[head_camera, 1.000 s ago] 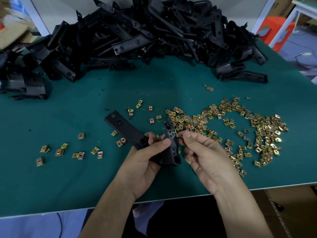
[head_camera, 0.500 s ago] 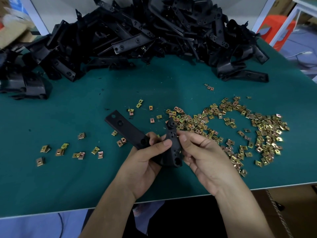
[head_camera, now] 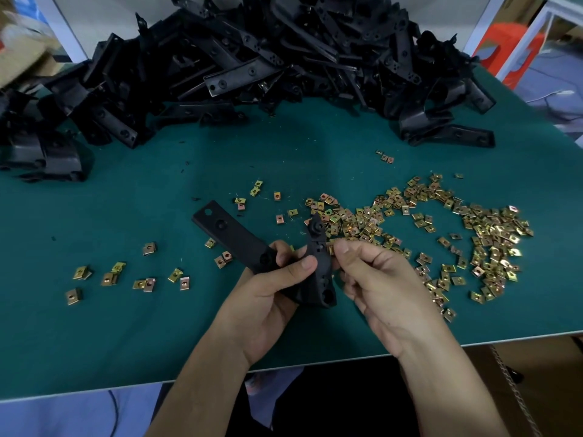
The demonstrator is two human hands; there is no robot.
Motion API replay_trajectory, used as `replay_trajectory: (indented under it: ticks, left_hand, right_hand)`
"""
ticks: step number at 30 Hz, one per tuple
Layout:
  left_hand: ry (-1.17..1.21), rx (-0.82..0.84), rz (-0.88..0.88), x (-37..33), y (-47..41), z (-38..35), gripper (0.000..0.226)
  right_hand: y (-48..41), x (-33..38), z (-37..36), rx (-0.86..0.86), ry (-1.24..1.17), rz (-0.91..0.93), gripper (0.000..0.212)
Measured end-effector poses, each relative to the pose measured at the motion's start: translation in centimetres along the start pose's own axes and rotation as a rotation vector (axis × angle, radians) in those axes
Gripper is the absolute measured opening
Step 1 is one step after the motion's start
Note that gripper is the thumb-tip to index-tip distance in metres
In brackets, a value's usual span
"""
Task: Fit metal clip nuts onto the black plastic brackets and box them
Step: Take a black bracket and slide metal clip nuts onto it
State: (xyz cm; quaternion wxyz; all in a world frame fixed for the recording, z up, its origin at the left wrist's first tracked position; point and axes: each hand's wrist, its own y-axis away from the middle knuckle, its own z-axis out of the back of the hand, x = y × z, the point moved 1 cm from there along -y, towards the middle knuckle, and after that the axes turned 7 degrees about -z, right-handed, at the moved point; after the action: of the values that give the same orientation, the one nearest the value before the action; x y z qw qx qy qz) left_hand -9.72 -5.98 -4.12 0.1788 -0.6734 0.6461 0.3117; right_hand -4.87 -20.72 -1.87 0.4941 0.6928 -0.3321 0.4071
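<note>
Bracket (head_camera: 235, 239), one, held between two hands (head_camera: 268, 293)

Black brackets (head_camera: 252, 58), brass-gold clip nuts (head_camera: 492, 244), teal table (head_camera: 126, 326)

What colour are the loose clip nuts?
The clip nuts are brassy yellow-gold; the head view shows them best.

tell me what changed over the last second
The right hand moved left onto the right edge of the black bracket, then eased slightly back. The left hand grips the bracket as before; loose clip nuts and bracket pile unchanged.
</note>
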Motion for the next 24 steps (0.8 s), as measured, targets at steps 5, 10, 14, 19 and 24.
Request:
replay_trajectory:
  ticks: [5, 10, 14, 19, 24]
  left_hand:
    - [-0.02, 0.036, 0.002, 0.0, 0.0, 0.1, 0.036]
    - [-0.051, 0.07, 0.005, 0.0, 0.2, 0.0, 0.03]
    - [-0.012, 0.042, 0.01, 0.0, 0.2, -0.1, 0.029]
    - [-0.006, 0.063, 0.002, -0.1, 0.3, 0.0, 0.029]
    - [-0.009, 0.065, -0.009, 0.0, 0.2, 0.2, 0.029]
  right_hand:
    - [0.1, 0.1, -0.3, -0.009, -0.053, -0.023, 0.018]
    - [0.3, 0.2, -0.6, -0.006, 0.007, 0.016, 0.019]
    - [0.0, 0.1, -0.5, -0.071, -0.096, -0.025, 0.017]
    - [0.2, -0.2, -1.4, -0.039, -0.1, -0.05, 0.018]
    - [0.6, -0.1, -2.0, -0.024, -0.223, -0.07, 0.02]
